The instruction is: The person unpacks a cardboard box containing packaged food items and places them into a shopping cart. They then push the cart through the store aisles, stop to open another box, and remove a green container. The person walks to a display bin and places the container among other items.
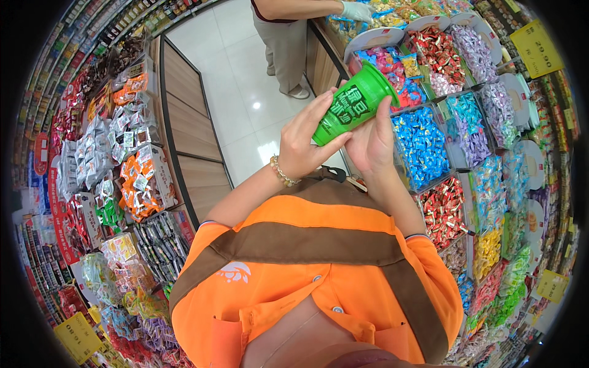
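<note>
A green plastic cup (350,103) with printed writing on its side is held tilted in front of my chest. Its wide rim points up and to the right, and the narrow base is toward my left hand. My left hand (303,140), with a beaded bracelet (281,172) at the wrist, grips the cup's left side and base with fingers and thumb. My right hand (372,142) supports it from the right and below, thumb raised along the side near the rim. The cup partly hides the right fingers.
Bins of blue-wrapped candies (421,142) and red-wrapped candies (442,211) stand close on my right. To my left is a display with orange-wrapped snacks (140,184) over wooden panels (202,184). Across the tiled aisle (234,92), another person's gloved hand (358,11) reaches over packaged snacks.
</note>
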A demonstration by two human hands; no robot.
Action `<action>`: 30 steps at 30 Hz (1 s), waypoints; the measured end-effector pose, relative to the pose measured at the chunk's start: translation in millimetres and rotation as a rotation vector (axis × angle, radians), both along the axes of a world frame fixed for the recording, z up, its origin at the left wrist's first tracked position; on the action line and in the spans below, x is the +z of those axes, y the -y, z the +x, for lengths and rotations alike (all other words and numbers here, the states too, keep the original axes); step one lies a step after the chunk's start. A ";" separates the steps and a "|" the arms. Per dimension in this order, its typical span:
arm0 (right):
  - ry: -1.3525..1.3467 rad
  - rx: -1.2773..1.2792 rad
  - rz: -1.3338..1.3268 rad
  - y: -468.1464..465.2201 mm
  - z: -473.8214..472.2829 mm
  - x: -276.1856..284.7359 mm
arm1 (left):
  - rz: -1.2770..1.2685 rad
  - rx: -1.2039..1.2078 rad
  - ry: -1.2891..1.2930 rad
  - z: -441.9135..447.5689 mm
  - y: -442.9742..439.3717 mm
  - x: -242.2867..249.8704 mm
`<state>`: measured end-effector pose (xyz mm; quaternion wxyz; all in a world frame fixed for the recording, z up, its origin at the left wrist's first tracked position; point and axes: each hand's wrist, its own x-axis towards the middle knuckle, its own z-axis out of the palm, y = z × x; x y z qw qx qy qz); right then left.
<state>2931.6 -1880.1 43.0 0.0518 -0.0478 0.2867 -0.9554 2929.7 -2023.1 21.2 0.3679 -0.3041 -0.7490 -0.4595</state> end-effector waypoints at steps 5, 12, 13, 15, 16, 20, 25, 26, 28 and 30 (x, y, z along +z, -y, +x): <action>0.047 -0.008 -0.011 1.0 5.4 2.0 | 0.010 0.024 0.021 2.9 -0.1 -1.5; 0.013 -0.003 -0.030 2.1 3.8 -1.5 | 0.060 -0.021 0.137 6.5 1.8 -1.3; 0.015 -0.012 -0.032 2.0 3.3 -2.4 | 0.070 -0.027 0.145 6.3 1.9 -1.2; 0.012 -0.023 -0.022 1.3 3.1 -4.4 | 0.078 -0.039 0.145 4.7 2.1 -2.4; 0.007 -0.024 -0.009 0.7 3.4 -5.5 | 0.077 -0.045 0.137 2.9 2.5 -4.6; -0.187 -0.113 0.205 8.7 12.0 -1.9 | 0.072 -0.112 0.116 2.3 6.0 -16.8; -0.405 -0.173 0.827 -2.0 23.4 -9.7 | 0.080 -0.186 0.339 7.8 8.6 -43.4; -0.440 -0.203 0.930 -5.5 23.0 -17.8 | 0.087 -0.190 0.345 8.0 6.6 -44.6; -0.500 -0.245 1.073 -9.0 21.1 -25.6 | 0.077 -0.187 0.355 7.2 5.9 -46.5; -0.511 -0.257 1.108 -9.8 20.0 -29.4 | 0.044 -0.183 0.367 6.0 6.2 -51.2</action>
